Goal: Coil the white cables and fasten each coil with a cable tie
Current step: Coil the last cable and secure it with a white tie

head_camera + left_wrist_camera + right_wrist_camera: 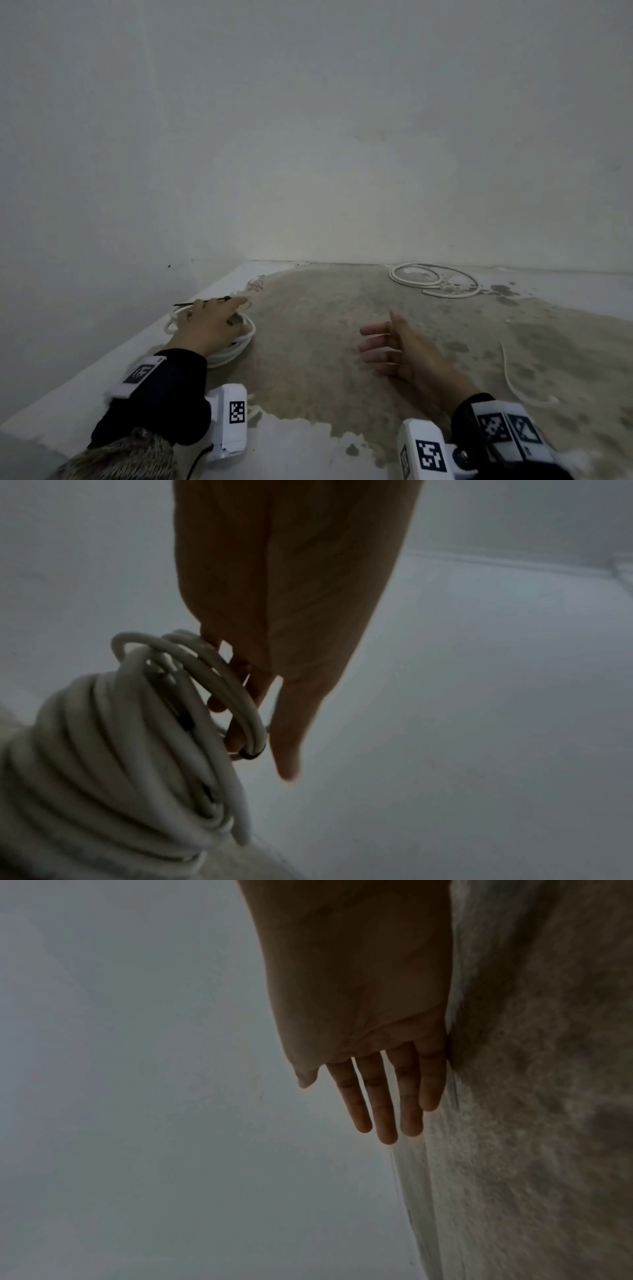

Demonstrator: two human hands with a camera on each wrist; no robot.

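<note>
1. A bundled coil of white round cable is being held down on the bare floor, close to the left wall near the corner; in the left wrist view its many turns are lying stacked together.
2. A thin dark cable tie is being pinched by the left hand, its fingers curled through the coil's upper turns, where a dark band is seen wrapping a few strands. Whether the tie is already locked cannot be told.
3. Judged from this, the fastening of this coil is being carried out. For a good result, all the turns are best gathered inside the loop, not just the top few, and the tail is best pulled snug while the bundle is being kept flat.
4. The right hand is being held free above the floor, well apart from the coil, with its fingers straight, slightly spread, and holding nothing. It could be brought across to steady the bundle.
5. A second white cable in loose open loops is lying by the far wall, not tied so far as can be seen.
6. A loose white cable strand is trailing on the floor at the right.
</note>
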